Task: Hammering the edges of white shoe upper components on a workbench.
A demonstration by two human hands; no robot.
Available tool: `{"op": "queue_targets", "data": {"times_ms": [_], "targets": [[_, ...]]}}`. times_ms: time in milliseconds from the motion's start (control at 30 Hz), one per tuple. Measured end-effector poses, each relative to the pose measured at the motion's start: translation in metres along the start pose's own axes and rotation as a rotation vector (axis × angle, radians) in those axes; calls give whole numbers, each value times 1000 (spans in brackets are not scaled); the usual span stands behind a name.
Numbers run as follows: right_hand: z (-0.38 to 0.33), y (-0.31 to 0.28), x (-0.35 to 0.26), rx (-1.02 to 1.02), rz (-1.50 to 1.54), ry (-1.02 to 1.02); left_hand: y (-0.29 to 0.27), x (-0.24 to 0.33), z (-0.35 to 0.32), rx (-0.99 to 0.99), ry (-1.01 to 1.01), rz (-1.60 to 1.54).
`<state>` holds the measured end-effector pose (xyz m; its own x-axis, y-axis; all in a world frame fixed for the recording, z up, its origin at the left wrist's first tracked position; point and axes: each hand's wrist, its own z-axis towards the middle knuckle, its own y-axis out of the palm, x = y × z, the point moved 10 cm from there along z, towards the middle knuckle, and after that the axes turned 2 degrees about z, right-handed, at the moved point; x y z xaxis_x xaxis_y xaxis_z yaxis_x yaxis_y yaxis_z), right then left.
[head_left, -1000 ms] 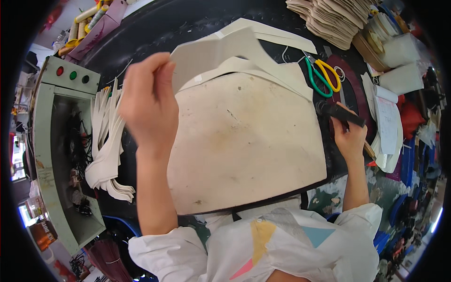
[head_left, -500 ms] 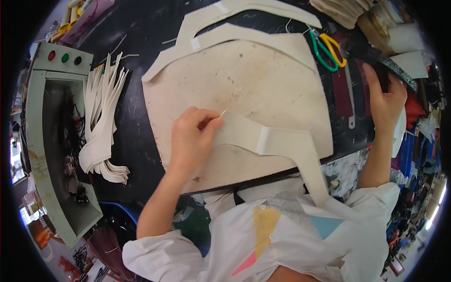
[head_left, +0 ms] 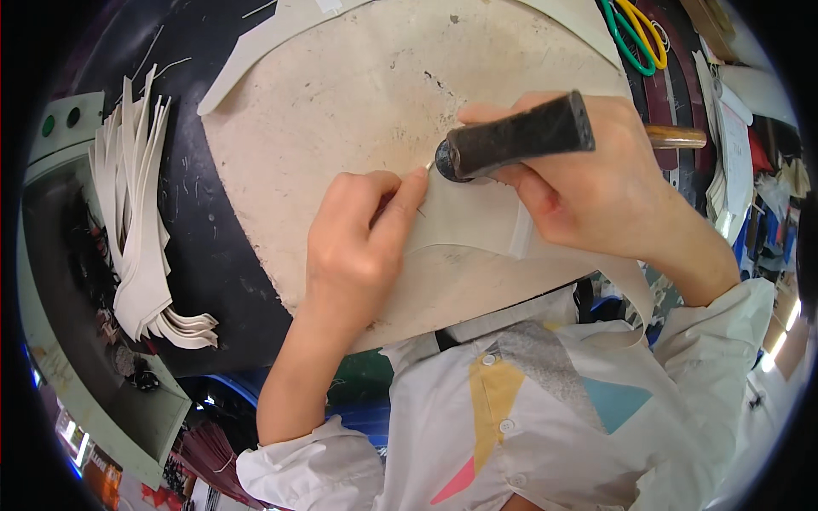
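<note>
A black-headed hammer (head_left: 524, 136) is clasped by the right hand (head_left: 588, 179). A cream strip (head_left: 469, 220) is pinched by the left hand (head_left: 362, 234) over a pale board (head_left: 332, 111).

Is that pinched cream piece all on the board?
Partly off: the left hand pinches one end of the cream piece over the board, but its other end hangs past the near edge.
</note>
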<state>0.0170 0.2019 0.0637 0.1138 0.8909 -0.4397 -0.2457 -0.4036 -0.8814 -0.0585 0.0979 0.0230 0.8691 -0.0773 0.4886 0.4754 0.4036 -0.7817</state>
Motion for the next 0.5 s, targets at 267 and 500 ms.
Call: {"op": "queue_targets", "data": {"times_ms": [267,500], "targets": [[15,2,-12,-41,-89,-79,-6,-1,-2,-23,18,-19],[17,1,-22,25,-12,-70,-9,3,-13,-10,58,103]]}}
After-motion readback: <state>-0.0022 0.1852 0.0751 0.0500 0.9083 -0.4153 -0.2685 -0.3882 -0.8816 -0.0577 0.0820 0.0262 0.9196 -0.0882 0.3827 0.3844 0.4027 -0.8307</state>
